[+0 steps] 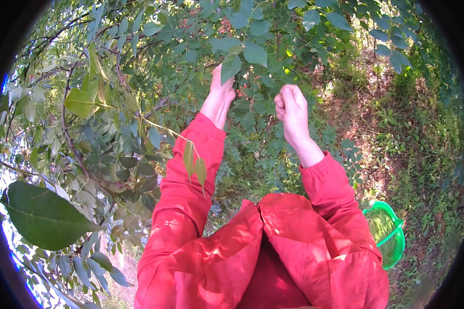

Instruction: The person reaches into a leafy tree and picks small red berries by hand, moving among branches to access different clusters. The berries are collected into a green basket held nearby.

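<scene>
My left hand [222,83] reaches up into leafy branches, its fingers partly covered by a green leaf [231,68]; what they hold cannot be seen. Small red berry clusters [243,92] hang just right of that wrist, and another red cluster [224,25] shows higher up among the leaves. To the right, my right hand [292,101] is raised with its fingers curled in, apart from the left one. Whether something small lies inside the curled fingers is not visible. Both forearms are in red sleeves.
A green plastic basket [400,247] with a handle is at the lower right, by my right elbow. Branches [67,127] crowd the left side, and a twig with leaves [170,131] crosses my left sleeve. Grass and leaf litter [375,112] cover the ground on the right.
</scene>
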Demonstrator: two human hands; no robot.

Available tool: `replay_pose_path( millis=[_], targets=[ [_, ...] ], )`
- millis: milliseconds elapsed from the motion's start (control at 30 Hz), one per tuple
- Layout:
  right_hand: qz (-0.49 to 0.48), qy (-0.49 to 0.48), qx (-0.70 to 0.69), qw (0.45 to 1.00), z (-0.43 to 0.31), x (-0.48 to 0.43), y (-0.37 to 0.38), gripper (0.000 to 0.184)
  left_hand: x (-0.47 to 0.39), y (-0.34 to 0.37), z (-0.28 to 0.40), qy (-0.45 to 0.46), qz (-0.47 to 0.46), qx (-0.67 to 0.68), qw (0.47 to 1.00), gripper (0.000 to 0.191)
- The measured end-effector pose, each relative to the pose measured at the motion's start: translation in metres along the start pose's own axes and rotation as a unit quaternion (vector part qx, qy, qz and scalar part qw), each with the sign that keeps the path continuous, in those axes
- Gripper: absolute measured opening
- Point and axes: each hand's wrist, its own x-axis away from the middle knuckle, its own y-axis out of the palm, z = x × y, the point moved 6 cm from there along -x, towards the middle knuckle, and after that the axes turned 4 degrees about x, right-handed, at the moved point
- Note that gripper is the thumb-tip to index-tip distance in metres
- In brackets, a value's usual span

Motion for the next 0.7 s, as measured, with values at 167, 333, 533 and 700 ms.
replay_pose_path(
  millis=[167,333,533,700],
  targets=[
    [-0.068,0.327,-0.324,0.885,0.056,0.046,0.021,0.008,-0.008,-0.001,-0.008,0.020,-0.030,0.029,0.999,0.008],
    [0.050,0.313,-0.405,0.858,0.065,0.028,0.029,0.018,-0.007,0.002,-0.011,0.046,-0.006,0.014,0.999,0.006],
    [0.055,0.221,-0.406,0.885,0.076,-0.006,0.027,0.021,-0.007,0.009,-0.019,0.028,0.022,-0.051,0.998,0.015],
    [0.075,0.204,-0.366,0.905,0.079,-0.015,0.027,0.022,-0.007,0.008,-0.017,0.104,0.050,-0.059,0.992,0.003]
  ],
)
